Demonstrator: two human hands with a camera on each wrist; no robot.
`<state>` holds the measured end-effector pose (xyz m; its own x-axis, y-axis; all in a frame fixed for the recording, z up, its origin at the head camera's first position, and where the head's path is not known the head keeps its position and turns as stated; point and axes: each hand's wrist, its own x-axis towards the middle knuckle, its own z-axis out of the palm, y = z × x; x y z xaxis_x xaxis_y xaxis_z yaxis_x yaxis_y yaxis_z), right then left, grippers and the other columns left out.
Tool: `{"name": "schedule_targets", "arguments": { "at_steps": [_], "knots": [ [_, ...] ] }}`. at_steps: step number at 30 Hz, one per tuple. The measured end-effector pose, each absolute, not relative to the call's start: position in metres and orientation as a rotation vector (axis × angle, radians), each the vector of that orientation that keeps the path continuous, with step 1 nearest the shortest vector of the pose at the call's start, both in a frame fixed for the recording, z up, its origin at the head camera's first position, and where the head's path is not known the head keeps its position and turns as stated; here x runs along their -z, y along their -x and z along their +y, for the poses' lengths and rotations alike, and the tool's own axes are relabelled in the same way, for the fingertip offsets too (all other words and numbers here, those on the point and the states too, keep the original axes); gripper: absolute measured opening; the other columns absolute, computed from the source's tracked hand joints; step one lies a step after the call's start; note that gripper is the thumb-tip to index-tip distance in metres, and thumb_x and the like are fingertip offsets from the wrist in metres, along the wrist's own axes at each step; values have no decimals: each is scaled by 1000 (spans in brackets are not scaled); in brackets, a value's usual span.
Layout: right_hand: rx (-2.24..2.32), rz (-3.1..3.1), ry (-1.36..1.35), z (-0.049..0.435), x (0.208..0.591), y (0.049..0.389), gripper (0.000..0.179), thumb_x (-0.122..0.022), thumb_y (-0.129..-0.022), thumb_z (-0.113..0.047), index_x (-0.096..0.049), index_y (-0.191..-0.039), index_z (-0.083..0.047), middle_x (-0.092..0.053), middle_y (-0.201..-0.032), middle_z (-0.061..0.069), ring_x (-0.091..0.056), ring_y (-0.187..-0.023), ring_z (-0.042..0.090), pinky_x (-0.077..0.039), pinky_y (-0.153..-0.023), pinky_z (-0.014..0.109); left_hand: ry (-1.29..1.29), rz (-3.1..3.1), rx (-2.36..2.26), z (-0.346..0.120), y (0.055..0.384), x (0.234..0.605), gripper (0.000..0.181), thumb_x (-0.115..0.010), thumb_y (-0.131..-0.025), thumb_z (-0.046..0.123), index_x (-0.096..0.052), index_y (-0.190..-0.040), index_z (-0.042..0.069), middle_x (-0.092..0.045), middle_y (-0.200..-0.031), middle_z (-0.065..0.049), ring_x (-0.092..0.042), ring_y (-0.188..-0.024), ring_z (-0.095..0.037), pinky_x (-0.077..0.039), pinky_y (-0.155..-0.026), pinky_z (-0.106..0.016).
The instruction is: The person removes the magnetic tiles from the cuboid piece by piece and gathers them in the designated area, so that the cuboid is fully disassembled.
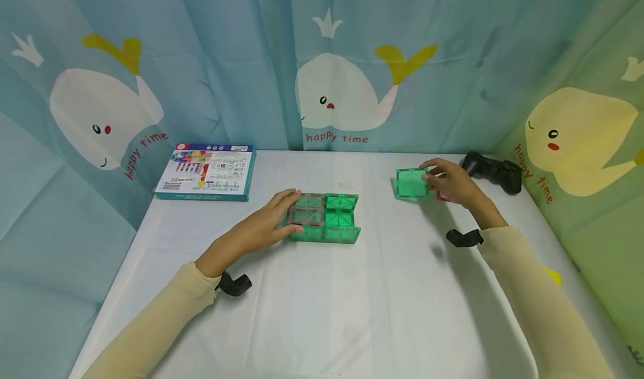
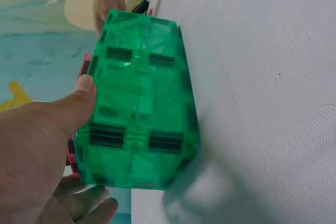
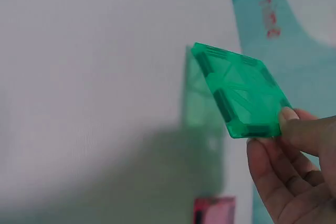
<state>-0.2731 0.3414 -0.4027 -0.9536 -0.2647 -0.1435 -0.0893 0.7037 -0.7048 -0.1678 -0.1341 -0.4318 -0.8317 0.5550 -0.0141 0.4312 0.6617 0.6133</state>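
A block built of translucent green magnetic tiles (image 1: 341,234) sits on the white table, with a reddish square tile (image 1: 306,217) covering its left part. The right part is uncovered on top. At its left end my left hand (image 1: 261,225) grips the block, the thumb along the near side, as the left wrist view shows. Off to the right, my right hand (image 1: 453,183) pinches one green square tile (image 3: 244,93) by a corner between thumb and fingers. That tile is held tilted above the table and casts a green shadow. Below it lies a red tile (image 3: 216,211), partly out of frame.
A flat printed box (image 1: 205,172) lies at the back left. Near the back right, a black game controller (image 1: 493,171) is beside my right hand. Something yellow (image 1: 554,276) shows partly behind the right sleeve. A whale-print curtain (image 1: 271,77) borders the table.
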Motion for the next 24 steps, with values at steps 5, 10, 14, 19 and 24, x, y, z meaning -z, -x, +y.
{"name": "schedule_targets", "arguments": {
  "at_steps": [5, 10, 14, 19, 24],
  "knots": [
    [1035, 2649, 223, 352, 412, 286, 43, -54, -112, -17, -47, -149, 3, -54, -132, 34, -61, -85, 30, -54, -65, 37, -807, 2678, -916, -135, 167, 432, 83, -63, -107, 44, -19, -170, 12, -17, -175, -12, -30, -158, -33, -38, -122, -55],
    [938, 2685, 205, 350, 418, 293, 40, -55, -112, -17, -50, -147, 1, -56, -133, 35, -58, -77, 25, -51, -61, 35, -802, 2683, -911, -135, 167, 432, 84, -63, -106, 44, -19, -170, 12, -17, -175, -14, -30, -159, -34, -38, -122, -56],
    [870, 2721, 201, 345, 423, 298, 39, -53, -112, -15, -51, -147, 3, -54, -136, 37, -57, -81, 32, -51, -63, 38, -799, 2683, -906, -135, 168, 432, 84, -63, -107, 44, -18, -170, 13, -17, -175, -14, -30, -158, -34, -38, -121, -56],
    [734, 2799, 177, 340, 431, 300, 36, -52, -112, -13, -55, -143, 5, -56, -134, 38, -56, -114, 47, -49, -88, 54, -806, 2680, -904, -134, 168, 433, 84, -62, -107, 45, -18, -170, 13, -16, -175, -14, -30, -159, -34, -38, -121, -56],
    [735, 2829, 155, 335, 436, 299, 34, -52, -111, -11, -56, -139, 7, -58, -130, 38, -55, -118, 50, -46, -97, 62, -804, 2681, -908, -134, 168, 433, 84, -62, -107, 46, -18, -170, 13, -16, -175, -13, -30, -158, -34, -38, -121, -56]
  ]
}}
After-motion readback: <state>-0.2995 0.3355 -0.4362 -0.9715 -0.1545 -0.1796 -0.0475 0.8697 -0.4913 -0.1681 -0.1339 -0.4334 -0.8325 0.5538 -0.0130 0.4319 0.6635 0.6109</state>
